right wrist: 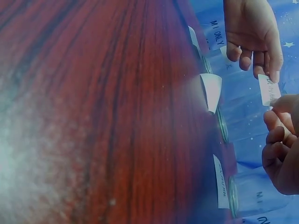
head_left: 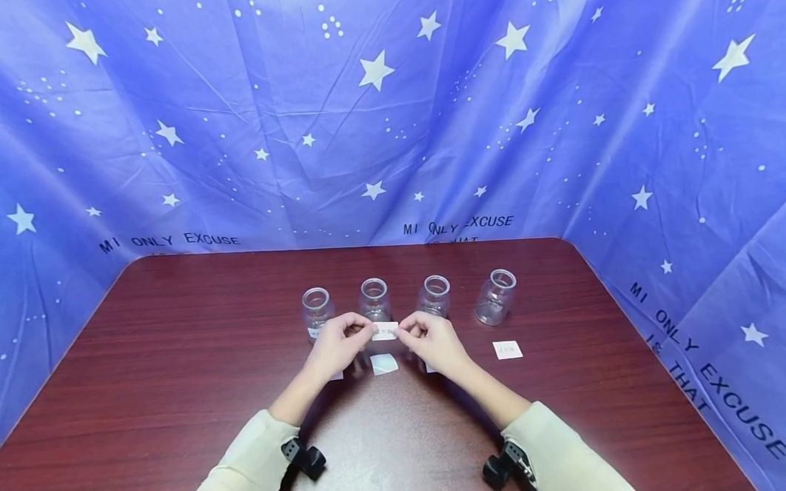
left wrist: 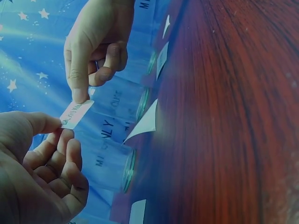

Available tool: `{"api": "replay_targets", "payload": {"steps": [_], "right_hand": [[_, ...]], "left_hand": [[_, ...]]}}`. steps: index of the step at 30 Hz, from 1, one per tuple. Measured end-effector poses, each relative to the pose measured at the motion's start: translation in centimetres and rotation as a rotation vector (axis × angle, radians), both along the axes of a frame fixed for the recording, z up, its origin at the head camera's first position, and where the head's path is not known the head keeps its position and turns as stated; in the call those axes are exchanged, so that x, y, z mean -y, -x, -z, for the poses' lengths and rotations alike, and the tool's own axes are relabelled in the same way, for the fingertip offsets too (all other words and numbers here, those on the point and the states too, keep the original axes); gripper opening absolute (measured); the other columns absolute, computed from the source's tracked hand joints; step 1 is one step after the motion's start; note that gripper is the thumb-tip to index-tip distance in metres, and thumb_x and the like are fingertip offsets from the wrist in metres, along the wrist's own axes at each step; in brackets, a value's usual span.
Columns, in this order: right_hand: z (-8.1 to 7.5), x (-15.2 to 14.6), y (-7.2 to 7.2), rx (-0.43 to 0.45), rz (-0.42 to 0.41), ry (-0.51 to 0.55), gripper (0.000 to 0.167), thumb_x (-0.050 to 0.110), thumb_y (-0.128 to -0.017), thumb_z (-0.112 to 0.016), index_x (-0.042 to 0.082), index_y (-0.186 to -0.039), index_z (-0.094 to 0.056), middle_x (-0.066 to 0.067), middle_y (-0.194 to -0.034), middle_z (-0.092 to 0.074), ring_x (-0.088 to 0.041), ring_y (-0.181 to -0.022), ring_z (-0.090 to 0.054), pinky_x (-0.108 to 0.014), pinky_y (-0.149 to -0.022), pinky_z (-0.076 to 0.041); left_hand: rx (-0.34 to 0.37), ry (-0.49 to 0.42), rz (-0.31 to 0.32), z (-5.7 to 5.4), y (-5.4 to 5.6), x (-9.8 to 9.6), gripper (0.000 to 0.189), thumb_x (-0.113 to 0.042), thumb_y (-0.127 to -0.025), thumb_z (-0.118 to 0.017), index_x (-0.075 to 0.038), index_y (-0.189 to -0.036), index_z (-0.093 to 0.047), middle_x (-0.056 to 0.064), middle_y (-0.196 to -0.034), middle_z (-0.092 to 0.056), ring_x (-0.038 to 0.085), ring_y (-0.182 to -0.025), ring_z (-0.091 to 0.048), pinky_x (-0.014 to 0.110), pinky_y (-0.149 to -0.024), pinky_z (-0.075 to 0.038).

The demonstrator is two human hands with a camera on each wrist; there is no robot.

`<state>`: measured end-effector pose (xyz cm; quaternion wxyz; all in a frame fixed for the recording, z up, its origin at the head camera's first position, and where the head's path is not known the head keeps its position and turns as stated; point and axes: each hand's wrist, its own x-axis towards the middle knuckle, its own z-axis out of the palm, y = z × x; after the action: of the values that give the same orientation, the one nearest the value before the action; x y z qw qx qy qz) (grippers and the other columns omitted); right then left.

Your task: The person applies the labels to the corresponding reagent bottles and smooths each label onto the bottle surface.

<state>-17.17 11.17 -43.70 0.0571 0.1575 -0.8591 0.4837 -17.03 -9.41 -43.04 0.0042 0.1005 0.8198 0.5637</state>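
A small white printed label is stretched between both hands, in front of the second glass jar from the left. My left hand pinches its left end between thumb and forefinger. The other end is pinched by my right hand, as the right wrist view also shows with the label upright. Under the hands lies a curled blank piece of paper, one edge lifted in the left wrist view. The leftmost jar bears a white label, partly hidden by the left hand.
The third jar stands behind the right hand, and the rightmost jar is farther right. Before that one lies a printed label. Other white pieces peek out beneath both hands. A blue star-patterned curtain borders the wooden table.
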Motion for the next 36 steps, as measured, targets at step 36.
{"api": "replay_targets", "payload": {"steps": [36], "right_hand": [[0.4,1.3,1.5,-0.024,0.045,-0.117,0.008,0.01,-0.095,-0.074,0.004,-0.089,-0.072,0.0,-0.058,-0.061,0.003,-0.037,-0.041,-0.018,-0.044,-0.037]], "left_hand": [[-0.142,0.5,-0.145,-0.5,0.1,-0.6,0.01,-0.02,-0.093,-0.071,-0.012,-0.087,-0.071,-0.003,-0.073,-0.065,0.01,-0.065,-0.057,0.032,-0.064,-0.049]]}}
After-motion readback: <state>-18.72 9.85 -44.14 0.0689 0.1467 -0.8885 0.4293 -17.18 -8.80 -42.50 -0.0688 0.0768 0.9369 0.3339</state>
